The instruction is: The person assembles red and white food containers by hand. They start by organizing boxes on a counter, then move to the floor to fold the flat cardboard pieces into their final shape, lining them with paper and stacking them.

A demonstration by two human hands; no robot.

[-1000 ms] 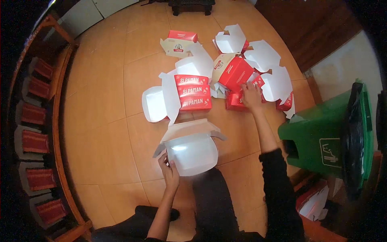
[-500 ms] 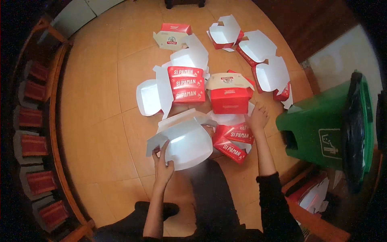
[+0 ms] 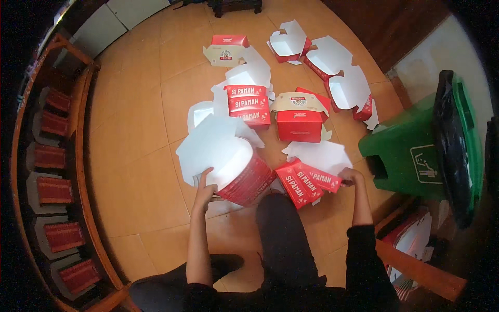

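My left hand [image 3: 205, 192] grips the near left edge of a nested stack of open red-and-white cardboard food boxes [image 3: 248, 179], its index finger lying along the white lid flap. The stack is tilted, with its white inside turned up to the left. On the right, my right hand [image 3: 353, 178] is closed on the end of a red food box [image 3: 323, 178], the top one of several fanned-out boxes by my knee. Part of its fingers is hidden behind the box. Just beyond stands a closed red box with a cream lid [image 3: 299, 125].
Further stacks of open boxes [image 3: 247, 106] lie on the tiled floor beyond, with more boxes [image 3: 349, 88] at the far right. A green wheeled bin [image 3: 400, 151] lies on the right. Along the left runs a wooden frame [image 3: 78, 171] with red-and-grey panels.
My left hand has tipped the nested stack so its red side now shows. My right hand has come nearer and closed on the end of the red box, which has swung outward.
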